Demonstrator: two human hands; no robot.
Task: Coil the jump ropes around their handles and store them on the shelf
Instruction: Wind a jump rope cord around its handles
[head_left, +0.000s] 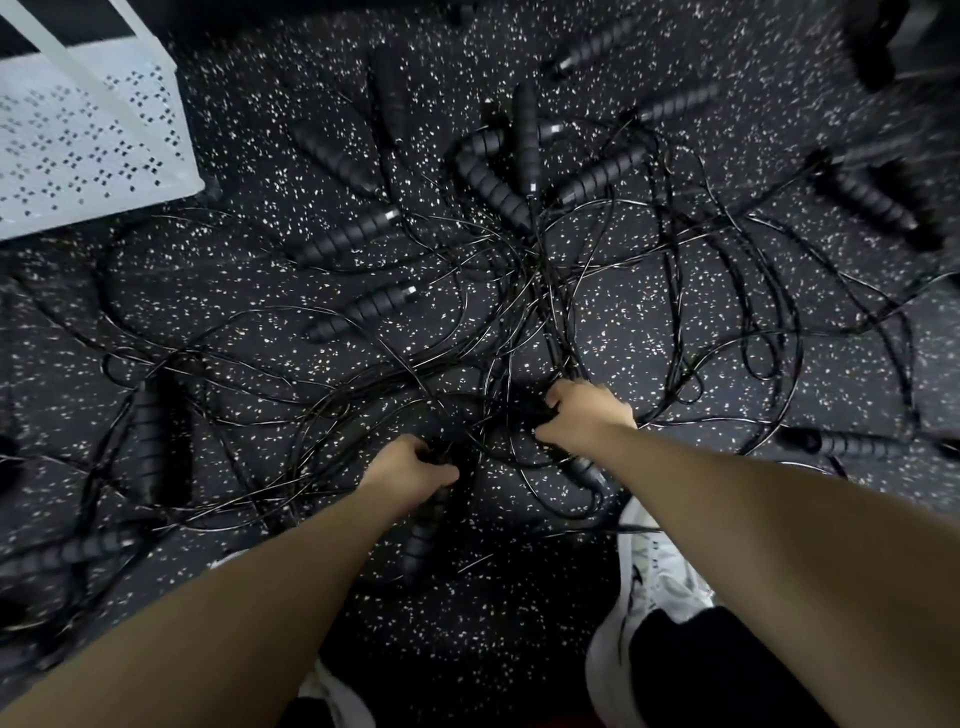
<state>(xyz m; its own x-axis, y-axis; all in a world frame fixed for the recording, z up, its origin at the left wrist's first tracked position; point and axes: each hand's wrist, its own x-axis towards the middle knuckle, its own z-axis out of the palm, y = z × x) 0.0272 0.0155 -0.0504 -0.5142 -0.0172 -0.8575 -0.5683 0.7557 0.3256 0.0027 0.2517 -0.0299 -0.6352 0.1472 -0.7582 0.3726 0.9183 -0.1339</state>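
Note:
Several black jump ropes lie tangled on the speckled floor, their thin cords (524, 291) crossing in a heap. Ribbed black handles (358, 312) are scattered around the heap. My left hand (410, 467) grips a black handle (423, 535) low in the middle, fingers curled round its top end. My right hand (587, 415) is closed on another black handle (584, 473) and a bunch of cords just right of it. The white perforated shelf (88, 140) stands at the top left.
My white shoes (649, 597) stand at the bottom right and bottom middle, close to the ropes. More handles (872, 200) lie at the far right and along the left edge. A dark object sits in the top right corner.

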